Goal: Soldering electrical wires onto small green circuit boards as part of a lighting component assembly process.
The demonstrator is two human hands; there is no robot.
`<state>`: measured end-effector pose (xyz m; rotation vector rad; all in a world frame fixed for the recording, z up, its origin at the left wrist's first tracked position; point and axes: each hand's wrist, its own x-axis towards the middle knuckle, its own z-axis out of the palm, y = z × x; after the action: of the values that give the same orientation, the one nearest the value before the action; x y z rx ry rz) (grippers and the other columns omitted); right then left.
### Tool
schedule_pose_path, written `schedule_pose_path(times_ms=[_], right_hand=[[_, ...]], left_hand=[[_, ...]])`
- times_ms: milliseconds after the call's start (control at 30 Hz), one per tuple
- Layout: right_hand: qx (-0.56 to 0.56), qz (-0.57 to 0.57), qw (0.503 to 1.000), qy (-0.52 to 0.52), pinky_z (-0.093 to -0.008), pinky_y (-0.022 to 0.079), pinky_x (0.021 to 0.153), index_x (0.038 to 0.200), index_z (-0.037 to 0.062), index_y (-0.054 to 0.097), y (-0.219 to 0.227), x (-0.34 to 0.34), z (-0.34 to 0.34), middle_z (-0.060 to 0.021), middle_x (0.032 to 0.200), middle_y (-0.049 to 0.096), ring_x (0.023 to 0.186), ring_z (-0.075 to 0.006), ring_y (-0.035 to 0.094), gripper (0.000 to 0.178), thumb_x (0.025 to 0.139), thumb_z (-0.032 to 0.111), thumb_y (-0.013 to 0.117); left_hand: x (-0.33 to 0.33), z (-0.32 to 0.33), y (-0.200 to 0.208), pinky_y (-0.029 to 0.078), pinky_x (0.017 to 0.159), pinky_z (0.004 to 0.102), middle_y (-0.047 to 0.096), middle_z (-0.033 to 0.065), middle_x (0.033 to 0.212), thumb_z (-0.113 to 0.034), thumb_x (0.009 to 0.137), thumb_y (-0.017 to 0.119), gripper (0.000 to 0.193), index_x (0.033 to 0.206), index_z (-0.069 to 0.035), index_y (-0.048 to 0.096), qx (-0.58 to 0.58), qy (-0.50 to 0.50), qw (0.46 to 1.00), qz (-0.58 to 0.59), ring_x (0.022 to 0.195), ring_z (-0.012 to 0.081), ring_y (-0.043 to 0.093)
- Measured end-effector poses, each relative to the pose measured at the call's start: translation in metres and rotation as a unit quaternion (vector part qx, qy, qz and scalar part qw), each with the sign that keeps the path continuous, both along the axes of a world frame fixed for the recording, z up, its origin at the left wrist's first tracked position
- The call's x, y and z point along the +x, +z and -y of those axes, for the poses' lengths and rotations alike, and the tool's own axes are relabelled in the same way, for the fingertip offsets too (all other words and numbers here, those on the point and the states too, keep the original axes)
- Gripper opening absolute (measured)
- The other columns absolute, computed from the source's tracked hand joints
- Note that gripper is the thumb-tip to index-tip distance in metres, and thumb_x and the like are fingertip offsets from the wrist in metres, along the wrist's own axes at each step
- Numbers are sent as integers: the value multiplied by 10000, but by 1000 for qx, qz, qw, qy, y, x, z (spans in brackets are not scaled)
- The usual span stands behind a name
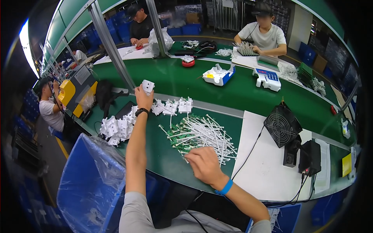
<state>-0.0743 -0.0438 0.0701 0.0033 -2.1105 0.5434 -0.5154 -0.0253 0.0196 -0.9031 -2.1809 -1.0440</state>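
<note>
White plastic is showing in your left hand [143, 100], whose thumb and fingers are gripping a cover [148, 86] at ten o'clock from the pile of leads [208, 134]. That pile is lying in the middle of the green bench [155, 159], its white wires fanning out toward three and five o'clock and its green boards [176, 140] bunching toward nine. Your right hand [205, 166] is reaching over the pile's six o'clock edge, palm down; its fingers are bending inward, their tips pointing at the boards, and I cannot tell whether they are pinching a lead. More covers are sitting nearby: a heap [118, 129] is spreading at nine o'clock, and a row [173, 106] is standing between ten and eleven, just beside your left wrist. A black watch [141, 112] is circling that wrist, and a blue band [224, 188] is circling the other. At eight o'clock a blue bin [83, 171] is opening below the bench edge, clear film lining it. Toward three o'clock a white sheet [260, 167] is covering the bench, and a black fan [283, 123] is standing on it. Between twelve and one, a blue-and-white shell [219, 75] is resting on the green belt [171, 81].
</note>
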Motion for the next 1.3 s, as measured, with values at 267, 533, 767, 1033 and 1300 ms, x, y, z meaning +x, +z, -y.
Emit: schedule_pose_path(times_ms=[267, 533, 767, 1033, 1300], right_hand=[[-106, -211, 969, -78, -334, 507, 654, 971, 19, 659, 58, 37, -37, -133, 892, 657, 758, -267, 630, 263, 761, -137, 690], [-219, -221, 939, -147, -298, 506, 705, 861, -10, 632, 60, 90, -93, -122, 871, 672, 764, -213, 648, 102, 823, -72, 704], [-241, -101, 956, -137, -305, 459, 691, 843, -23, 648, 80, 130, -114, -94, 814, 602, 752, -201, 567, 62, 840, 15, 697], [-403, 51, 909, -92, -260, 446, 659, 883, -34, 686, 57, 157, -127, -53, 791, 652, 712, -98, 555, 105, 895, 71, 691], [-476, 78, 876, -9, -244, 464, 673, 923, -45, 696, 34, 157, -132, -56, 810, 682, 739, -80, 588, 144, 904, 97, 692]], left_hand=[[99, -65, 51, 533, 824, 352, 589, 165, 1266, -228, 866, 771, 623, 1379, 23, 522, 251, -237, 921, 183, 1085, 225, 606], [285, -74, 130, 571, 774, 327, 695, 179, 1081, -227, 1043, 385, 474, 1454, 6, 423, 134, -600, 631, 474, 899, 218, 706], [363, -48, 127, 554, 729, 261, 662, 96, 1115, -153, 1024, 494, 341, 1335, -21, 542, -89, -635, 647, 413, 882, 133, 675], [385, -39, 120, 522, 666, 254, 675, 68, 963, -165, 1020, 515, 298, 1262, 3, 554, -195, -607, 640, 430, 782, 105, 648], [383, -38, 94, 521, 640, 259, 669, 67, 898, -146, 1004, 530, 244, 1190, 5, 573, -167, -603, 695, 353, 739, 105, 652]])
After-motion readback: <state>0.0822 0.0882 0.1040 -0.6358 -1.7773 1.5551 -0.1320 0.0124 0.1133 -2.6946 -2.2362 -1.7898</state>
